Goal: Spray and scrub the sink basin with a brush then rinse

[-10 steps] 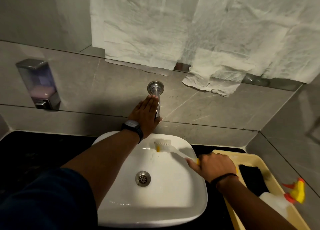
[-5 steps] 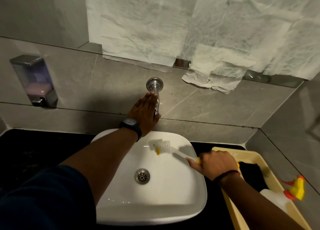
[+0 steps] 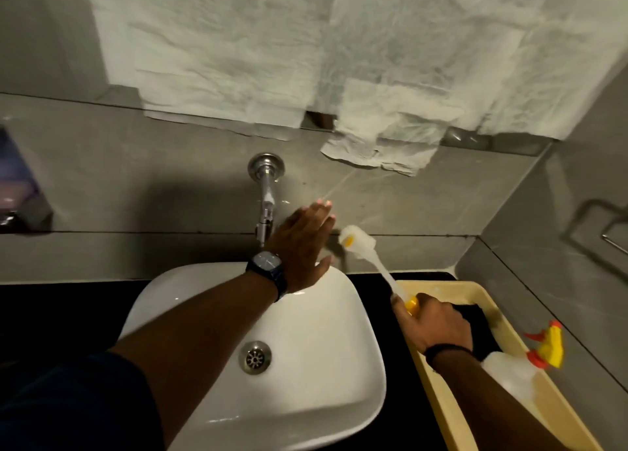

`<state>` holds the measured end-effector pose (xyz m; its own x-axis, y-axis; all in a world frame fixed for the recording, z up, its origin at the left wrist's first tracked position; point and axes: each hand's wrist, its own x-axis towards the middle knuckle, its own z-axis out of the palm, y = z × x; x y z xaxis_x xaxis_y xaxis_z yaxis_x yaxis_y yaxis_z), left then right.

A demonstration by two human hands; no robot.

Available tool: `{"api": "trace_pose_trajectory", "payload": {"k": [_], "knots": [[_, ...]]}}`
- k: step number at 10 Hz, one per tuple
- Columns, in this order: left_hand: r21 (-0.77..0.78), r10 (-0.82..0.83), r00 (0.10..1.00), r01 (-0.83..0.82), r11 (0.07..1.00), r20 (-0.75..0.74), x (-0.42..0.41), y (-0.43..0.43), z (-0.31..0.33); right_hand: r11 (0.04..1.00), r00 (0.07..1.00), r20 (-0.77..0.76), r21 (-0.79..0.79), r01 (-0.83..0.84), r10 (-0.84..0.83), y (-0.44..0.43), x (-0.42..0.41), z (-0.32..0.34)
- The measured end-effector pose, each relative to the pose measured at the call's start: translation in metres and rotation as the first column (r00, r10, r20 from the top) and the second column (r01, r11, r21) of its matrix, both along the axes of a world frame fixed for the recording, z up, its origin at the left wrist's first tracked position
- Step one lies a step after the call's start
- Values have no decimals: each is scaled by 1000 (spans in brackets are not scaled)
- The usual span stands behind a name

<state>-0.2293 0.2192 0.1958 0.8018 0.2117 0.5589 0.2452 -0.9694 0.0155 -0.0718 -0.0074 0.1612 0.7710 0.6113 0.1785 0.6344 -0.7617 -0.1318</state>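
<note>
Our right hand (image 3: 438, 328) grips the white, yellow-collared brush (image 3: 373, 257) at three o'clock of the white ceramic basin (image 3: 306, 365); our left hand (image 3: 306, 246) spreads open beside the chrome tap (image 3: 266, 199).

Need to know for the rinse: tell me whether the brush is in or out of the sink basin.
Out. The right hand holds the brush raised beyond the sink basin rim, head near the wall.

A bathroom or washroom: a white vessel sink basin (image 3: 299, 348) sits on a dark surface (image 3: 401, 314) under a wall-mounted chrome tap (image 3: 266, 192), with grey wall tiles (image 3: 136, 178) and a soap dispenser (image 3: 20, 192).
</note>
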Motion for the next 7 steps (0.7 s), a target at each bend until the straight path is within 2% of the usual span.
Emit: {"api": "trace_pose_trajectory", "payload": {"k": [1,2,3,5,6,7], "knots": [[-76,-71,995,66,995,-68,31,-28,-15,995,989,-116,38,95,-90,-32,23,-18],[-226,-178,966,133,965,-189,77,-69,-50,993,964,-240,-32,114,-118,-73,52,-53],[-267,-231,951,172,948,-206,113,-101,-79,987,952,-272,-111,115,-141,-95,76,-82],[-333,-282,900,167,928,-332,185,-159,-138,974,952,-289,-222,38,-103,-107,112,-146],[-314,-285,835,143,939,-471,214,-172,-170,956,966,-252,-293,-27,-50,-110,124,-171],[-319,-257,782,80,945,-568,222,-178,-193,981,974,-225,-184,-54,12,-116,125,-185]]}}
